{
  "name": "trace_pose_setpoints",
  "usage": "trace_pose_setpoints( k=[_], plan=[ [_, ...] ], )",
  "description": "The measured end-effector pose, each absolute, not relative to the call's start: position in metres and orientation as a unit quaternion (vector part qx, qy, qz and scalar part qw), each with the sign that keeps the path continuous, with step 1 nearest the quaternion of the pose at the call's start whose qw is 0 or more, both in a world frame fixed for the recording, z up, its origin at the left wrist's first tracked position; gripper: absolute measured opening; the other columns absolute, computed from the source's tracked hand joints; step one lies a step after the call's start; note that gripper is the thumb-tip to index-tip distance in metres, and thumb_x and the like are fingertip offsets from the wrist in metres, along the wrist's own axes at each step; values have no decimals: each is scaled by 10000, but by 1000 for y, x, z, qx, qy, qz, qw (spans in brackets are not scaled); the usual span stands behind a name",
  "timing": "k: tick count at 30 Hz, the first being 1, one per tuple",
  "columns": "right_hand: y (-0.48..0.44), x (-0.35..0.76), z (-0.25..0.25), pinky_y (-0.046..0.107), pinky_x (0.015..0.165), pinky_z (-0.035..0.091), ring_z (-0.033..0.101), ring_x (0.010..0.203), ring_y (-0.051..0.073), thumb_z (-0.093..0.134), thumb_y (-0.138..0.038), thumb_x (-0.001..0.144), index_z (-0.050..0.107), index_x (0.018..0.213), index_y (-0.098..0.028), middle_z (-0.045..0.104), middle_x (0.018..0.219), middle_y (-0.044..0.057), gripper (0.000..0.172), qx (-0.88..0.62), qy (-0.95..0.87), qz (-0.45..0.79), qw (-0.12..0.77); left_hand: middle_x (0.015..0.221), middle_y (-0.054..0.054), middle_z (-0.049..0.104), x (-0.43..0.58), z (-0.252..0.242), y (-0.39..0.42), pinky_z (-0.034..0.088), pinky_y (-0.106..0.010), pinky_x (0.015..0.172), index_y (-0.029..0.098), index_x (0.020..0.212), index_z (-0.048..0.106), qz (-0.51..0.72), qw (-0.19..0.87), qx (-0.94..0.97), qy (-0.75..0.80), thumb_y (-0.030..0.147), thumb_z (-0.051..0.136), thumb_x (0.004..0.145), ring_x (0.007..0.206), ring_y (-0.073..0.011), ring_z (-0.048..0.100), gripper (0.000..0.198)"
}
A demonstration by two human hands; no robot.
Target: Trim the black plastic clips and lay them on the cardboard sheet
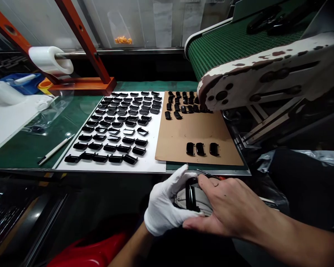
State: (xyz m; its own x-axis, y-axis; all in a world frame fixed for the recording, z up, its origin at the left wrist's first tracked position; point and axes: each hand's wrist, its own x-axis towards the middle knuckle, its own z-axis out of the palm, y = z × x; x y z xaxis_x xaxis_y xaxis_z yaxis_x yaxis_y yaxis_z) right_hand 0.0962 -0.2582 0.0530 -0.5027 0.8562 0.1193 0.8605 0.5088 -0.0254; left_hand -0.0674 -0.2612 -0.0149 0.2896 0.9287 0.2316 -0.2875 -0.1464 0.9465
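The left hand (164,207), in a white cloth glove, and the bare right hand (228,209) both close on a black part (191,195), held on edge between their fingertips. It is glossy, curved plastic, like the rows on the white sheet (153,163) and brown cardboard (195,129).

Factory assembly-line station. Green conveyor belt (225,44) with chipped white frame runs in from the right; table (25,148) has a green mat, rows of identical black plastic parts (117,126) on a white sheet (153,148), more on a cardboard sheet (195,129), film roll (51,59).
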Motion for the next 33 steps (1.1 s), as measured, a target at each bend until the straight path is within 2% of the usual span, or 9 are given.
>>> trace_pose_setpoints(
  k=[8,14,22,28,33],
  plan=[
    [-257,101,45,315,423,100,576,358,232,194,-857,738,563,689,-160,594,493,46,790,-480,-876,-39,38,1184,-87,674,-68,-22,-265,527,-359,987,204,1337,508,491,535,576,376,337,873,570,1072,-290,645,860],
    [-256,102,40,324,419,100,584,383,223,200,-850,747,579,703,-164,591,506,41,785,-472,-880,-51,22,1172,-82,681,-66,-23,-263,531,-306,980,194,1319,526,484,532,577,387,389,851,599,1059,-261,656,813],
    [-257,101,35,316,419,126,589,403,249,114,-802,800,570,716,-173,608,556,46,781,-479,-878,-19,1,1172,-38,686,-66,-26,-263,536,-272,965,234,1300,547,493,543,554,394,259,865,595,1054,-232,661,773],
    [-249,99,43,310,433,108,597,420,256,156,-832,769,570,731,-160,597,547,46,790,-487,-871,-17,62,1191,14,676,-64,-18,-258,530,-207,951,294,1287,549,514,585,513,363,94,839,603,1077,-188,649,770],
    [-245,96,49,304,473,94,588,395,274,40,-854,732,569,706,-150,576,510,54,881,-499,-864,-12,71,1202,2,670,-68,-16,-255,498,-211,992,279,1291,551,529,572,529,336,81,855,572,1096,-194,638,805]
  ],
)
